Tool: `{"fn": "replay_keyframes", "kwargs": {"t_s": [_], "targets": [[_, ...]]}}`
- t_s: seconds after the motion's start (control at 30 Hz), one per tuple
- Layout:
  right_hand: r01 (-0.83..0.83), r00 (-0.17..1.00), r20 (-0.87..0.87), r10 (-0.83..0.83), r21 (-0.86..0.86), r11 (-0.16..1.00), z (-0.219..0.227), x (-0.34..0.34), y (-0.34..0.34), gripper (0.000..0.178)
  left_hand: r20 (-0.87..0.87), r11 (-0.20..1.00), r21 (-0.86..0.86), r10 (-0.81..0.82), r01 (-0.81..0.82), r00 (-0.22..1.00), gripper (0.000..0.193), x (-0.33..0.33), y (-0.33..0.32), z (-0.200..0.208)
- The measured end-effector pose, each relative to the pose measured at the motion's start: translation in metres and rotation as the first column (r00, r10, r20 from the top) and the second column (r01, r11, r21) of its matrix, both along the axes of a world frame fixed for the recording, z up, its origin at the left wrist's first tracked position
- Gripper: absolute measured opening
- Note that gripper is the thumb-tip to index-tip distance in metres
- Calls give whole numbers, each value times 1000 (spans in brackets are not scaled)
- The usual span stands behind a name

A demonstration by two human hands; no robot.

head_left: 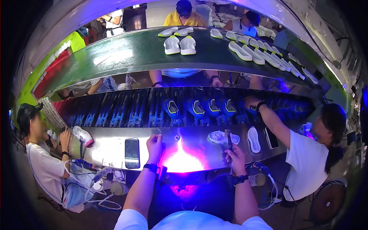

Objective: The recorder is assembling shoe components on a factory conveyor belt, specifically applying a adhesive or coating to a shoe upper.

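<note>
My left hand (154,147) is closed just above the metal worktable (111,153), its fingers curled together; whether anything is in them I cannot make out. In my right hand (235,157) a slim brush-like tool (229,140) stands nearly upright, with a dark handle and a brownish upper end. Behind the tool lies a sole-shaped piece (216,137) with a pale, crumpled-looking surface. A white shoe sole (253,139) rests to the right of it. Between my hands, a small ring-shaped spot (177,137) shows near the bright pink-violet glow on the tabletop.
A phone (132,153) lies left of my left hand, another (271,137) at the right. Beyond, a slatted conveyor carries dark shoes (197,107); a co-worker's arm (270,117) reaches over it. White soles (180,45) sit on the green upper belt. Another person (46,161) works at left.
</note>
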State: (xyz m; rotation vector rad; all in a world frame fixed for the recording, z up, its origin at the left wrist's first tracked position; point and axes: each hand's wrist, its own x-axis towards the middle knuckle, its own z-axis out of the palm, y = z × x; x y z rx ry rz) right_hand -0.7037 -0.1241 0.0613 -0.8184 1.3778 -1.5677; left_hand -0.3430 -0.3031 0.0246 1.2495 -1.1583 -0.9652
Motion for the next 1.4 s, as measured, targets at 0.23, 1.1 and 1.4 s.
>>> {"fn": "replay_keyframes", "kwargs": {"t_s": [0.23,1.1,1.4], "targets": [[31,999,-13,-30,24,999,3,-5,4,43,-84,997,46,-50,54,995,25,-9,6,9],[18,1000,-17,-18,8,1000,-5,-23,7,49,65,999,-26,-24,26,998,27,-20,6,-2],[8,999,43,-7,-17,1000,-6,-26,8,51,68,999,13,-39,39,997,25,-21,6,-1]]}}
